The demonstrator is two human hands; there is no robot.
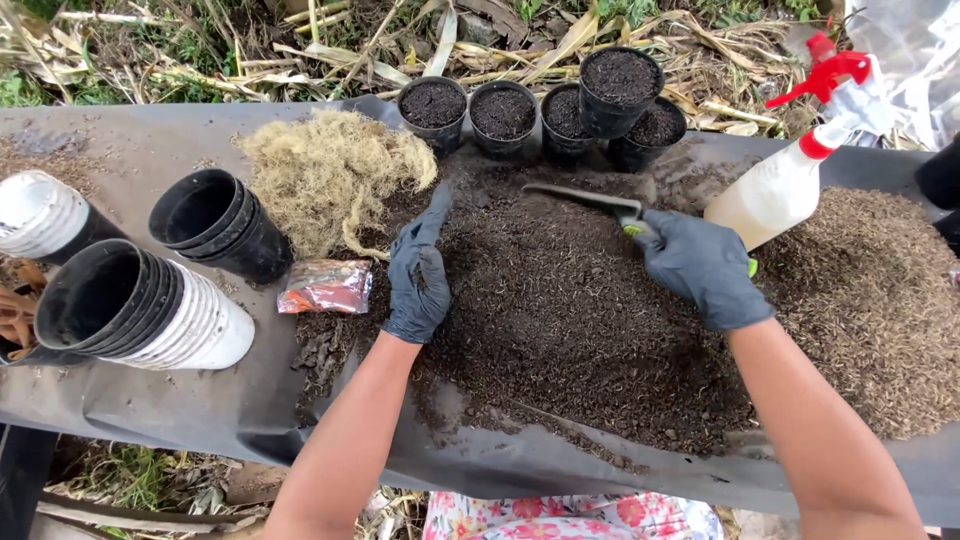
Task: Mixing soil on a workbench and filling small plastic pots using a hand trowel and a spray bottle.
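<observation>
Both my hands wear dark gloves over a wide heap of dark soil (pixel 560 310) spread on a black sheet (pixel 200 400). My left hand (pixel 418 275) lies flat on the soil's left edge, fingers together and stretched forward, holding nothing. My right hand (pixel 700 265) grips the green handle of a small trowel (pixel 585 198), whose dark blade points left across the top of the heap. Several small black pots filled with soil (pixel 560 105) stand in a row just beyond the heap.
A clump of pale dry moss (pixel 335 175) lies left of the heap, a shiny foil packet (pixel 325 287) below it. Stacks of empty black and white pots (pixel 140 305) lie on their sides at left. A spray bottle (pixel 790 170) with red trigger leans at right beside a brown husk pile (pixel 880 300).
</observation>
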